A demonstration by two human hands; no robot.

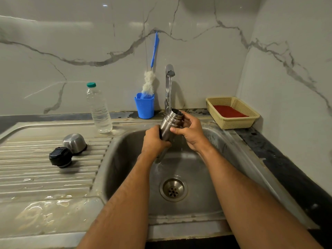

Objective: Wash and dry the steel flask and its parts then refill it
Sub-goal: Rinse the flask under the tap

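My left hand (154, 141) has its grip curled round the lower body of the steel flask (168, 125), and my right hand (190, 131) wraps its upper part, thumb across the front and fingers behind the threaded neck. I hold it tilted over the sink basin (206, 177), its open mouth toward 1 o'clock, just under the running tap (169, 81); water falls past it toward the drain (173, 189). I judge I am at the rinsing step, early on. The steel cup lid (74, 142) and black stopper (60, 157) lie touching on the wet draining board (36, 177) at 9 o'clock, apparently awaiting their turn. The bottle brush (150, 81) stands in a blue cup (144, 107) at 11 o'clock. Drying and refilling remain, perhaps from the water bottle (98, 109) at 10 o'clock.
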